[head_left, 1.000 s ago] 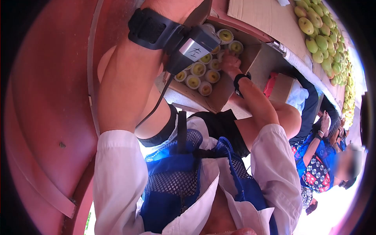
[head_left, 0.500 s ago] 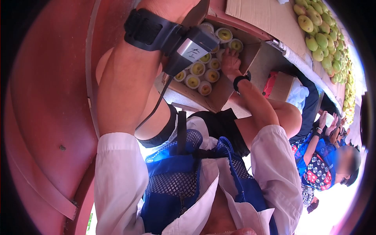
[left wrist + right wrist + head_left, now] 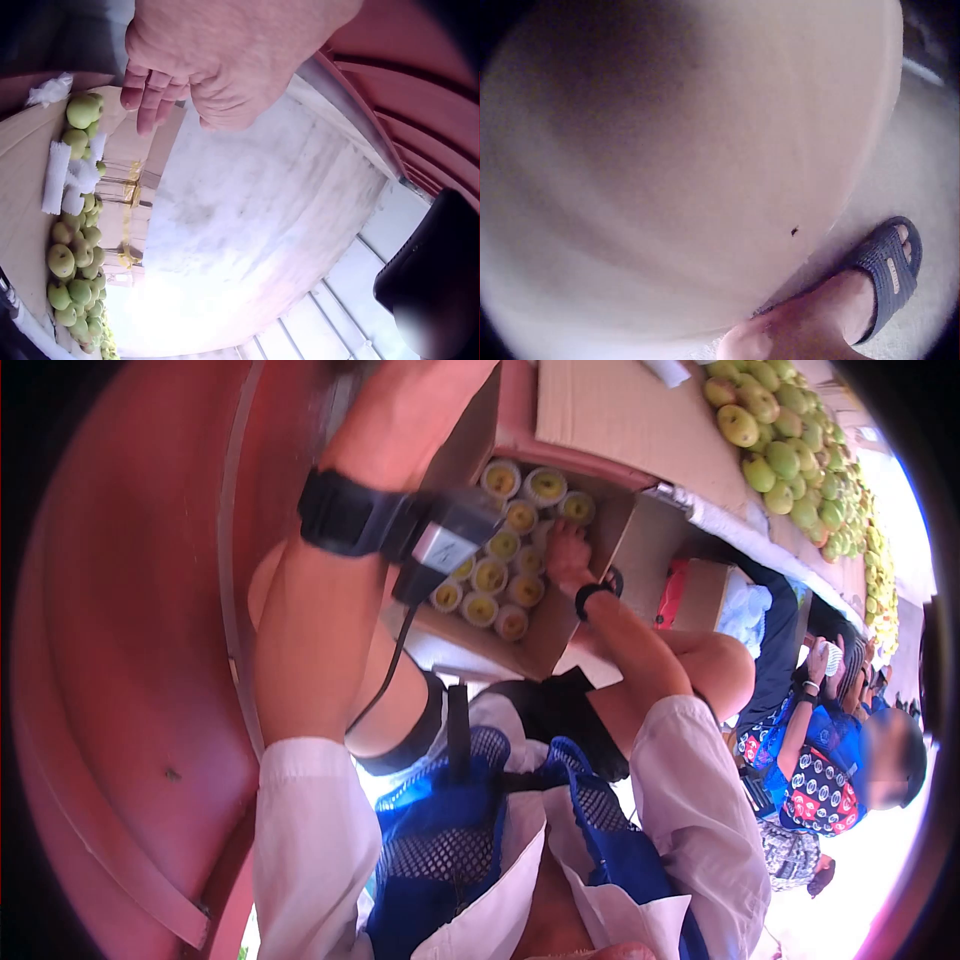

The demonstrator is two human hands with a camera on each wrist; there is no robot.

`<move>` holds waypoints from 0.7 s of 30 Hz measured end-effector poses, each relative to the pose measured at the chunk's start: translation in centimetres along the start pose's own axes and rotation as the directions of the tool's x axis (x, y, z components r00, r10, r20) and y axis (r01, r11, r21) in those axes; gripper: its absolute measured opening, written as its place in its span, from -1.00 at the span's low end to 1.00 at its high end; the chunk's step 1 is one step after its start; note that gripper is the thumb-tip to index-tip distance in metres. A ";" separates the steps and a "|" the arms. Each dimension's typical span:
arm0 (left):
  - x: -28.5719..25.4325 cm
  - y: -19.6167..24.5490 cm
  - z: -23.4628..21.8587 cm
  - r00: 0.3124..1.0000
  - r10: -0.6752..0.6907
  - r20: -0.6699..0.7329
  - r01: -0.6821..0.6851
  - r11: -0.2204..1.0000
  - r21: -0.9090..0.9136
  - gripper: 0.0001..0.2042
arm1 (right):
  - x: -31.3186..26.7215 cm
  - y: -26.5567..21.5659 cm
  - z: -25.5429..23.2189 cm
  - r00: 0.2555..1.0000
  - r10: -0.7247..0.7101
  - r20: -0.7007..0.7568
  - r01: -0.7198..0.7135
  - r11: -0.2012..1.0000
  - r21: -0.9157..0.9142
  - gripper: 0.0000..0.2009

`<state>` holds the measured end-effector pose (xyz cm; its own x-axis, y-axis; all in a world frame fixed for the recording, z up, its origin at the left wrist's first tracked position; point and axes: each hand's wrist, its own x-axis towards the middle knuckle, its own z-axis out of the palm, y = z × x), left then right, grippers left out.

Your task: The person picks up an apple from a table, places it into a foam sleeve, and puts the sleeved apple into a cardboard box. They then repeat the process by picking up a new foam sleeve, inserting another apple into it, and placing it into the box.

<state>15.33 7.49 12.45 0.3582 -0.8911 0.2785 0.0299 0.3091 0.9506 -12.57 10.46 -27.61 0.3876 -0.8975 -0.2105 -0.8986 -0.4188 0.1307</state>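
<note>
My right hand (image 3: 570, 555) reaches into a cardboard box (image 3: 610, 560), its fingers resting on the fruit near the box's right wall. Inside, yellow-green round fruits (image 3: 490, 575) sit in rows, each in a white foam net. My left arm stretches up past the box, and the left hand lies beyond the head view's top edge. In the left wrist view the left hand (image 3: 217, 67) hangs with loose fingers and nothing in its grasp. Beside it is a pile of bare green fruits (image 3: 79, 255) on cardboard. The right wrist view misses the right hand.
White foam nets (image 3: 75, 176) lie among the pile. Red panels (image 3: 140, 610) rise on the left. A smaller carton (image 3: 695, 595) with a clear plastic bag (image 3: 745, 610) stands right of my knee. Another person (image 3: 820, 760) works at the far right. A sandalled foot (image 3: 889, 277) is below.
My left arm has shifted slightly left and down in the head view. The whole scene has moved left, with the box lower. My right hand stays at the same part of the box.
</note>
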 end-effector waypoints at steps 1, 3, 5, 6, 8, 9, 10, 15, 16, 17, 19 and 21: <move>0.2 -0.1 0.0 1.000 -0.014 -0.005 0.014 1.000 -0.015 -0.59 | -0.1 -0.1 0.6 1.000 0.012 -0.020 -0.013 1.000 -0.007 -0.60; -0.1 0.1 -0.3 0.999 -0.033 -0.026 0.032 0.999 -0.035 -0.59 | -0.5 -0.5 0.4 0.996 0.028 -0.083 -0.029 0.999 -0.012 -0.63; -0.4 0.3 -0.4 0.997 -0.046 -0.054 0.042 0.997 -0.066 -0.60 | -0.4 -0.5 0.8 0.994 0.054 -0.096 -0.057 0.998 -0.027 -0.63; -0.4 0.4 -0.7 0.997 -0.050 -0.054 0.047 0.997 -0.066 -0.61 | -0.3 -0.6 0.9 0.993 0.068 -0.099 -0.072 0.997 -0.033 -0.64; -0.1 0.3 -0.9 0.996 -0.047 -0.071 0.043 0.998 -0.051 -0.61 | -0.4 -0.8 0.9 0.992 0.078 -0.101 -0.079 0.997 -0.004 -0.61; 0.1 0.2 -1.0 0.996 -0.045 -0.077 0.042 0.998 -0.044 -0.61 | -0.5 -0.8 0.7 0.991 0.085 -0.102 -0.085 0.996 0.012 -0.59; 0.2 -0.2 -1.4 0.997 -0.040 -0.066 0.041 0.999 0.015 -0.59 | -0.9 -1.0 -0.2 0.993 0.074 -0.096 -0.074 0.997 0.005 -0.59; 0.6 0.9 -0.3 0.986 -0.054 -0.157 0.046 0.997 -0.058 -0.73 | -1.3 -1.5 -6.5 0.980 0.061 0.187 -0.080 0.992 0.098 -0.63; 0.6 1.1 -0.4 0.985 -0.067 -0.156 0.055 0.995 -0.084 -0.74 | -1.6 -1.4 -7.3 0.988 -0.005 0.157 -0.010 0.995 0.095 -0.63; 0.8 1.3 -0.4 0.985 -0.079 -0.153 0.063 0.992 -0.110 -0.75 | -2.1 -1.4 -8.1 0.990 -0.069 0.126 0.058 0.994 0.089 -0.62; 0.6 1.5 0.0 0.982 -0.078 -0.170 0.059 0.992 -0.115 -0.79 | -2.7 -1.5 -10.9 0.975 -0.133 0.179 0.116 0.988 0.102 -0.70; 0.7 2.1 0.3 0.985 -0.056 -0.160 0.038 0.993 -0.111 -0.79 | -3.3 -2.1 -16.3 0.932 -0.140 0.333 0.090 0.983 0.162 -0.82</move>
<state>15.31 7.42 14.64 0.5011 -0.8422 0.1991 0.1469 0.3095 0.9395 -8.62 12.07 -11.39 0.4190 -0.7318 -0.5375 -0.8816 -0.4696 -0.0479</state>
